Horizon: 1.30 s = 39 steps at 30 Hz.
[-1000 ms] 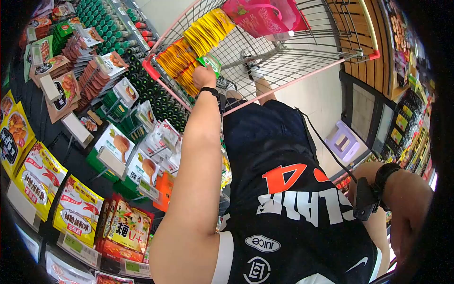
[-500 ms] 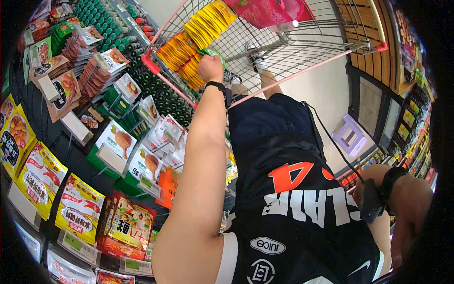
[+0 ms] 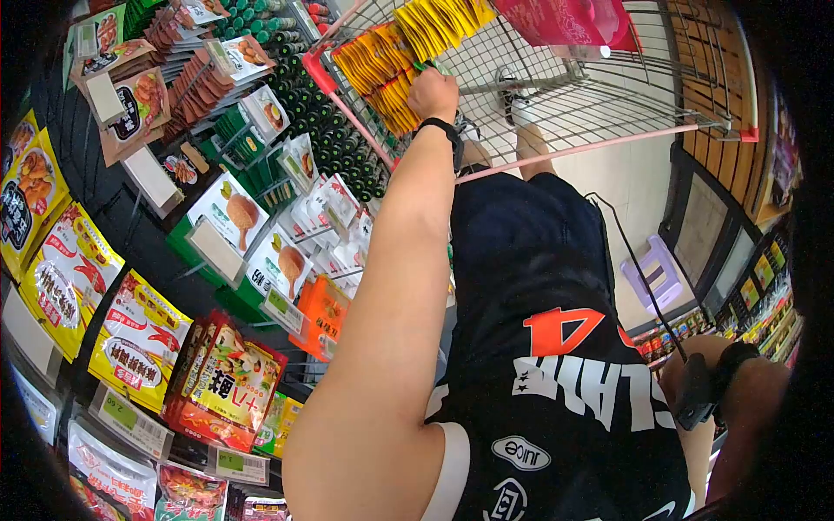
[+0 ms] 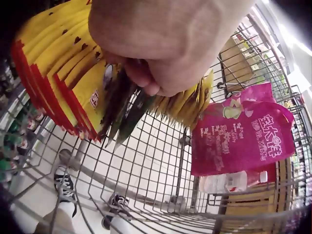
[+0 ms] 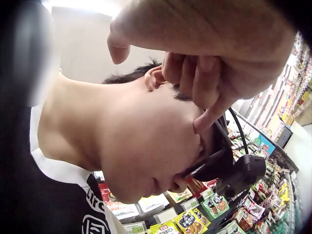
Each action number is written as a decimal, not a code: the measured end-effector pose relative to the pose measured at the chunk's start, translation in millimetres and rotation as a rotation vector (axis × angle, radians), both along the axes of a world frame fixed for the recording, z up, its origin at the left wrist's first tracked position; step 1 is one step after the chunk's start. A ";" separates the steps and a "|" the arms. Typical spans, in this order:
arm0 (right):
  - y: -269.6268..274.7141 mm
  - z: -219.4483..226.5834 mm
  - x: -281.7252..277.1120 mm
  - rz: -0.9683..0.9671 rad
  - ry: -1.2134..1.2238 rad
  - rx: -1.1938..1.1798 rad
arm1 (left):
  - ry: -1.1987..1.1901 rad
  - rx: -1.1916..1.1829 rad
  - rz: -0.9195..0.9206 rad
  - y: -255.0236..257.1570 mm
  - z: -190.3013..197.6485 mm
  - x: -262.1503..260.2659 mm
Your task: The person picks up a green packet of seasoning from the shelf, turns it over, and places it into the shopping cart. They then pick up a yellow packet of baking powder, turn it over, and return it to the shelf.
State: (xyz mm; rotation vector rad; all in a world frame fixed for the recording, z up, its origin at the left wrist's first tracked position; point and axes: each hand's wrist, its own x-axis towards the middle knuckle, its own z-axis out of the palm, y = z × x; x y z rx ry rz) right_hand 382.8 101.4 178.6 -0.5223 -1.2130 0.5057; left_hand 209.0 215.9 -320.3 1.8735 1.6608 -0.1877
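Note:
My left hand (image 3: 433, 94) reaches into a wire shopping cart (image 3: 521, 163) and pinches a green packet (image 4: 134, 117), most of it covered by the hand in the head view. In the left wrist view the packet stands on edge among rows of yellow packets (image 4: 73, 63) with red edges, right under my fingers. My right hand (image 5: 204, 63) is raised beside my head in the right wrist view. It holds nothing; several fingers are loosely bent and one fingertip touches the side of the face.
A pink bag (image 4: 243, 134) and a clear bottle (image 4: 224, 183) lie in the cart's far part. Hanging seasoning packets (image 3: 135, 339) and bottles with green caps (image 3: 252, 22) fill the shelves on the left. A purple stool (image 3: 653, 273) stands on the floor at right.
The head view has shifted, so the cart and my left arm appear further right. My left hand has lowered the green packet down among the yellow ones. My right arm stays raised.

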 end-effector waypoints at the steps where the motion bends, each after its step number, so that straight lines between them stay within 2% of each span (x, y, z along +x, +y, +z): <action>1: -6.9 -0.8 8.0 0.001 -0.071 0.019 | 0.016 -0.001 -0.007 1.2 -2.0 -0.1; 5: -17.6 -2.0 24.6 -0.009 -0.358 0.071 | 0.028 -0.003 -0.023 1.1 -2.8 1.5; 7: -26.7 20.0 15.3 -0.041 -0.084 -0.123 | 0.030 -0.037 -0.036 1.2 -9.5 1.9; 9: -28.1 26.0 11.7 -0.061 0.014 -0.192 | 0.026 -0.012 -0.038 -0.6 -7.9 5.1; 13: -18.2 12.7 19.0 -0.011 -0.076 -0.116 | 0.023 0.046 -0.042 -6.6 -7.9 7.8; 16: -27.1 18.9 19.3 -0.045 -0.006 -0.150 | 0.034 -0.013 -0.029 -2.3 9.9 6.3; 18: -28.3 20.1 19.5 -0.059 0.061 -0.203 | 0.055 -0.007 -0.028 -0.3 -1.0 1.6; 22: -18.1 14.7 22.0 -0.022 0.131 -0.266 | 0.121 -0.005 -0.047 4.2 5.4 1.5; 29: -31.9 1.7 40.1 0.120 0.208 -0.230 | 0.118 -0.052 -0.047 4.2 4.3 4.7; 33: -68.2 -21.2 68.5 0.364 0.420 -0.150 | 0.161 -0.061 -0.055 5.5 -4.9 4.6; 34: -83.5 -23.9 71.2 0.361 0.421 -0.192 | 0.153 -0.074 -0.058 7.9 -8.3 2.4; 35: -96.9 -33.2 72.0 0.247 0.334 -0.332 | 0.146 -0.089 -0.063 7.1 -9.2 1.3; 36: -110.2 -42.4 72.9 0.148 0.240 -0.473 | 0.137 -0.085 -0.035 8.8 7.6 5.5; 38: -59.9 -96.7 69.1 -0.120 -0.090 -1.046 | 0.141 -0.031 -0.109 7.1 17.2 7.4; 39: -48.8 -136.4 70.3 -0.212 -0.188 -1.253 | 0.120 0.021 -0.178 4.8 20.3 6.5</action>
